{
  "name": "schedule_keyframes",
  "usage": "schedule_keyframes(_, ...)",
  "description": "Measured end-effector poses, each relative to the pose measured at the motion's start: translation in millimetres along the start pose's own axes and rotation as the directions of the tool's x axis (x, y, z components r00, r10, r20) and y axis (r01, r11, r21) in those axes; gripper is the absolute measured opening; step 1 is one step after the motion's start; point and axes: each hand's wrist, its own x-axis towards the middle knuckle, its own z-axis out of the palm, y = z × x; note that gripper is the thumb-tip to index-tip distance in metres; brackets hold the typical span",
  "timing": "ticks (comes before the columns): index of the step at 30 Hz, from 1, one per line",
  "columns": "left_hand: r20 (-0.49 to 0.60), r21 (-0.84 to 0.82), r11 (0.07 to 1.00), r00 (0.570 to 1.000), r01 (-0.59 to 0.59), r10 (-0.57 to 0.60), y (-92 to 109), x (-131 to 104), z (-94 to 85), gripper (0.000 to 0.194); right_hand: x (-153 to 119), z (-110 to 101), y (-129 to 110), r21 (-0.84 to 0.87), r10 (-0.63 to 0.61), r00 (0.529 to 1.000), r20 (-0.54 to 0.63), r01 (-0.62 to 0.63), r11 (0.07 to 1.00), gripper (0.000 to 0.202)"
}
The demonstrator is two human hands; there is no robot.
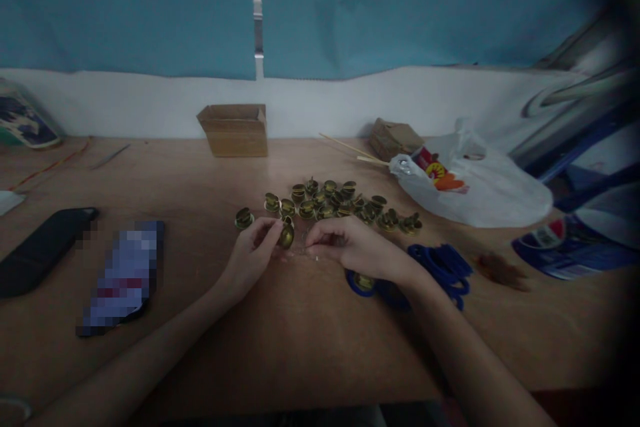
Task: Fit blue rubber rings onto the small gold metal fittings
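Observation:
Between the thumb and fingers of my left hand (256, 248) is a round brass-coloured metal piece (287, 235), held tilted just above the table. My right hand (345, 243) is closed in a pinch to the right of it, over some small clear bits (300, 247) on the wood. What its fingertips hold, if anything, is too small to make out. Beyond both hands stands a cluster of similar brass-coloured pieces (330, 188), several of them with raised round lids. Under my right wrist lies a blue ring with a brass-coloured centre (364, 282), partly hidden by the arm.
Blue ring-like parts (443, 267) are heaped right of my right forearm. Farther right lie a white plastic bag (490, 180) and a blue Pepsi package (565, 247). An open cardboard box (237, 133) stands at the back. Two phone-like objects, one black (45, 250), lie left.

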Motion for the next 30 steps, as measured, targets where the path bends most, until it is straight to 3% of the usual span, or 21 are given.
schedule_keyframes(3,0.047,-0.134,0.98,0.989,0.144,-0.139,3.3,1.0,0.8,0.032,1.8,1.0,-4.0,0.146,-0.007,0.996,-0.089,0.02,0.989,0.016)
schedule_keyframes(6,0.068,-0.192,0.965,0.984,0.177,-0.166,3.4,1.5,1.3,0.033,3.1,2.5,-8.1,0.262,0.005,0.993,-0.117,0.026,0.965,0.02)
schedule_keyframes(13,0.141,-0.204,0.954,0.971,0.222,-0.195,1.4,0.3,1.3,0.033,4.4,9.4,-8.0,0.46,0.041,0.998,0.037,-0.053,0.886,0.027)
schedule_keyframes(19,0.172,-0.202,0.948,0.962,0.247,-0.214,5.5,-1.7,1.5,0.038,6.1,10.5,-6.6,0.53,0.068,0.997,0.018,-0.068,0.845,0.024)
schedule_keyframes(26,0.192,-0.216,0.947,0.961,0.239,-0.199,6.2,-2.4,2.5,0.039,5.5,12.5,-5.5,0.671,0.133,0.987,0.089,-0.158,0.725,0.022)
schedule_keyframes(30,0.214,-0.218,0.948,0.959,0.233,-0.187,5.7,-3.4,2.1,0.036,6.9,15.5,-2.1,0.66,0.157,0.98,0.121,-0.197,0.724,0.022)
